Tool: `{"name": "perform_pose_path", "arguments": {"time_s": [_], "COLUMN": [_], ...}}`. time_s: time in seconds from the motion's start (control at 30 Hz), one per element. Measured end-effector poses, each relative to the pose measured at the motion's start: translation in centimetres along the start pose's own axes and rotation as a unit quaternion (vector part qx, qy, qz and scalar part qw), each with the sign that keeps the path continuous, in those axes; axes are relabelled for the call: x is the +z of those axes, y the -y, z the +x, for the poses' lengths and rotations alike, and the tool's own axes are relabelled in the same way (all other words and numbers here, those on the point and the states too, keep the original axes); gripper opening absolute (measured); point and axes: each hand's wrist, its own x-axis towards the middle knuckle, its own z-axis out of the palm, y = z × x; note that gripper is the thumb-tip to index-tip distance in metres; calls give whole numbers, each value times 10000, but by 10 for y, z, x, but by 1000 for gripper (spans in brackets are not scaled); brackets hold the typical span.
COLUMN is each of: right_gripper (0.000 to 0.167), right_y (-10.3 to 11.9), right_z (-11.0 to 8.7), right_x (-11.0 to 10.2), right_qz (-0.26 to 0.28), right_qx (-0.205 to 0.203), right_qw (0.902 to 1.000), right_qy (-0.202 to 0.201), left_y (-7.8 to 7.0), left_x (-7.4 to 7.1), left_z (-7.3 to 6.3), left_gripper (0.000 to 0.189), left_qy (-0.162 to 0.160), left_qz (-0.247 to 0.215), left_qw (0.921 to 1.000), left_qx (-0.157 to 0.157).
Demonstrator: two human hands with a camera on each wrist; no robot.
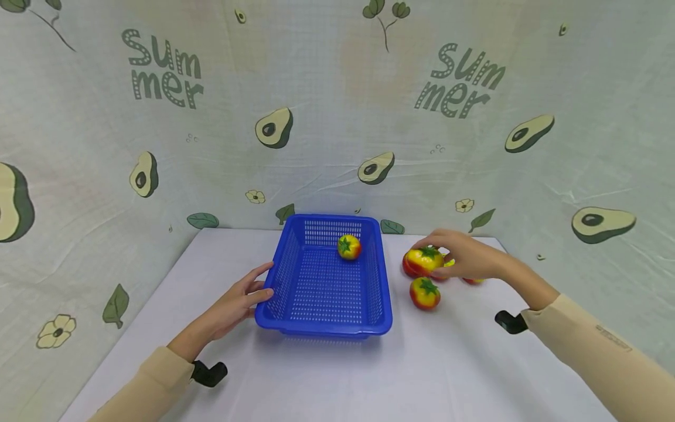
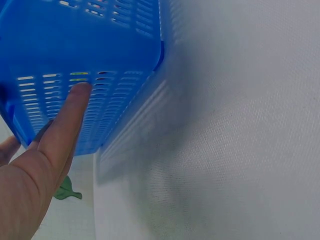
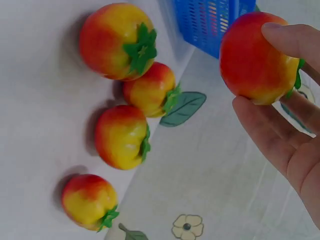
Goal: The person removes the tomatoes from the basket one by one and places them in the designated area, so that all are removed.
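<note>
A blue plastic basket (image 1: 323, 326) with slotted walls stands mid-table, one red-and-yellow tomato (image 1: 349, 247) inside it. At the basket's left rim my left hand (image 1: 239, 302) grips the side; in the left wrist view a long finger (image 2: 67, 120) lies along the outer wall. To the right of the basket, my right hand (image 1: 464, 255) holds another tomato (image 3: 255, 57) between thumb and fingers, raised off the table in the right wrist view. Below it sit several similar tomatoes with green leafy tops, the nearest tomato (image 1: 424, 293) close to the basket's right side.
The white tabletop (image 1: 401, 381) meets a hanging cloth (image 1: 327, 76) printed with avocados, leaves and lettering at the back and both sides. Each wrist wears a black strap-like device, the left device (image 1: 209, 374) resting low near the table.
</note>
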Motion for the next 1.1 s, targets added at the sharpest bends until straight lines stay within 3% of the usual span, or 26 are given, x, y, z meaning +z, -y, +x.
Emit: {"name": "perform_pose_path", "arguments": {"time_s": [0.2, 0.53, 1.1], "right_gripper": [55, 54, 54], "right_y": [-18, -51, -88], "right_z": [-22, -49, -64], "right_x": [6, 16, 46], "right_qz": [-229, -175, -13], "right_qx": [241, 381, 489], "right_qw": [9993, 9987, 9987], "right_qy": [-146, -284, -170], "left_y": [1, 1, 2], "left_x": [-1, -2, -2], "left_z": [-1, 1, 0], "left_gripper": [77, 77, 79], "left_qy": [19, -10, 11], "left_qz": [-49, -23, -2], "left_qw": [10000, 10000, 10000], "left_qx": [5, 2, 42]}}
